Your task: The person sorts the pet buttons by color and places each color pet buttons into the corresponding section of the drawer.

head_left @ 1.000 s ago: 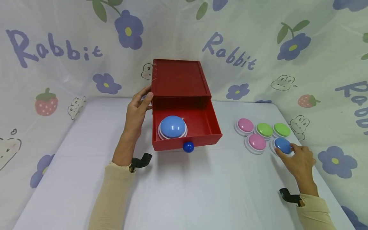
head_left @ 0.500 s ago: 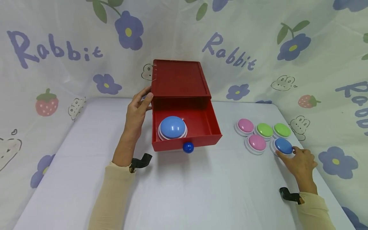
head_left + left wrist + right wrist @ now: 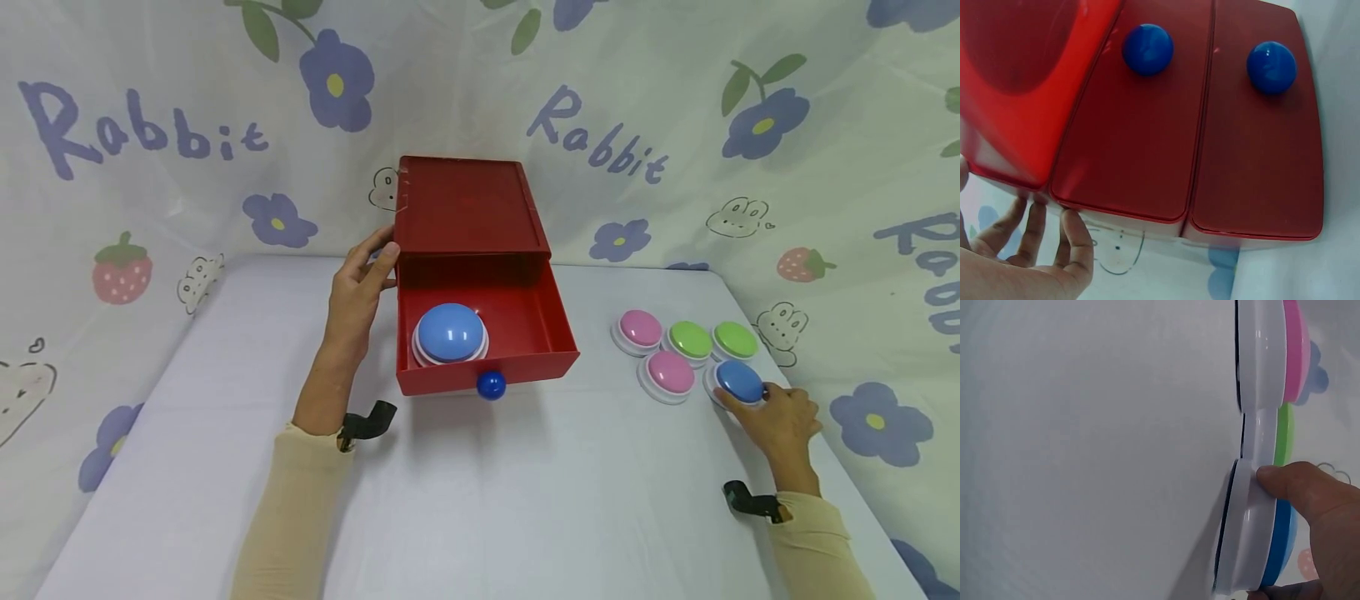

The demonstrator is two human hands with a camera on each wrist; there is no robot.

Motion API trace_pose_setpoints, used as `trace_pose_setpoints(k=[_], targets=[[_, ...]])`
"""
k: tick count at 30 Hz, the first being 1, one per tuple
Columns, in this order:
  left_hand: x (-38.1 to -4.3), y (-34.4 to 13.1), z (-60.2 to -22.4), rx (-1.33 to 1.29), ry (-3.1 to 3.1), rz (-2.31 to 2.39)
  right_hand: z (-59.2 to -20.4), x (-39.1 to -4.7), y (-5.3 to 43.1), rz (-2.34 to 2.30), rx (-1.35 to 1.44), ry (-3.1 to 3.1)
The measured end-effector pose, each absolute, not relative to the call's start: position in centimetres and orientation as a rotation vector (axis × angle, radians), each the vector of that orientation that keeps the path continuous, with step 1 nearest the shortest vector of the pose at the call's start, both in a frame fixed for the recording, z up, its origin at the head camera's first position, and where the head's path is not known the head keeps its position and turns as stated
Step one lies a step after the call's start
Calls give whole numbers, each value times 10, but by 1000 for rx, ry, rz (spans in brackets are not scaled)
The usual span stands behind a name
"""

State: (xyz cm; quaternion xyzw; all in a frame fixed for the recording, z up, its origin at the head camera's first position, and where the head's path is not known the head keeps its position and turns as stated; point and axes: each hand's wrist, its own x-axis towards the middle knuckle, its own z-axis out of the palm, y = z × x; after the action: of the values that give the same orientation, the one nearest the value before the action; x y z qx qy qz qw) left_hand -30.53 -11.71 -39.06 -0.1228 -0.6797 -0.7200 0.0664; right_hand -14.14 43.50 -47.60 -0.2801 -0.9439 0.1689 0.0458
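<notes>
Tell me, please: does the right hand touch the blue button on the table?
Touching. The right wrist view shows the right hand with its thumb against the white base of the blue button.

The white patterned backdrop [image 3: 450, 83] carries a first inscription [image 3: 150, 131], "Rabbit", at far left, a second inscription [image 3: 602, 147], "Rabbit", at far centre-right, and a third inscription [image 3: 917, 232] at right, turned sideways and partly cut off, beginning with "R".
</notes>
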Motion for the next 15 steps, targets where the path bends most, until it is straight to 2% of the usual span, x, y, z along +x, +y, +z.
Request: trace_pose_setpoints(k=[7,15], targets=[[-306,-118,-390,-365,-2062,-2158,-475,-143,433,621,-979,-2796],[-306,-117,-391,-352,-2069,-2157,-468,-138,430,609,-904,-2749]])
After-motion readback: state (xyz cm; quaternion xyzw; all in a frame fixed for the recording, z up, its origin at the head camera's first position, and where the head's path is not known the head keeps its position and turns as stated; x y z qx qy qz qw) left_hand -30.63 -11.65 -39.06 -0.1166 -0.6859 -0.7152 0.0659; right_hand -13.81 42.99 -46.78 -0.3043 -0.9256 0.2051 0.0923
